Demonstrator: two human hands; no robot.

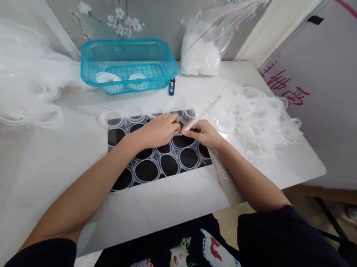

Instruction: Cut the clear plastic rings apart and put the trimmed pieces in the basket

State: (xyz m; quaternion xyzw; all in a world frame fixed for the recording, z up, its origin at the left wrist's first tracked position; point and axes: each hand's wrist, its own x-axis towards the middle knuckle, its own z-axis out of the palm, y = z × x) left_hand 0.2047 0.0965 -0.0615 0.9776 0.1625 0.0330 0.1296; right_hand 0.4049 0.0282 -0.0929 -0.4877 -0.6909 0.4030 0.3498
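My right hand (205, 133) is closed around a thin white stick-like tool (201, 113), its tip pointing down at a clear plastic sheet of round cups (156, 162) that lies over a black mat. My left hand (159, 130) rests on the same sheet with fingers curled and pinched together next to the tool's tip; whatever it pinches is too small to make out.
A turquoise plastic basket (162, 58) with two white rings inside stands at the back. A small blue clip-like object (172, 86) lies before it. A zip bag of white material (202, 48) is behind right. Heaps of clear plastic cups (255, 117) lie right and another pile (17, 90) left.
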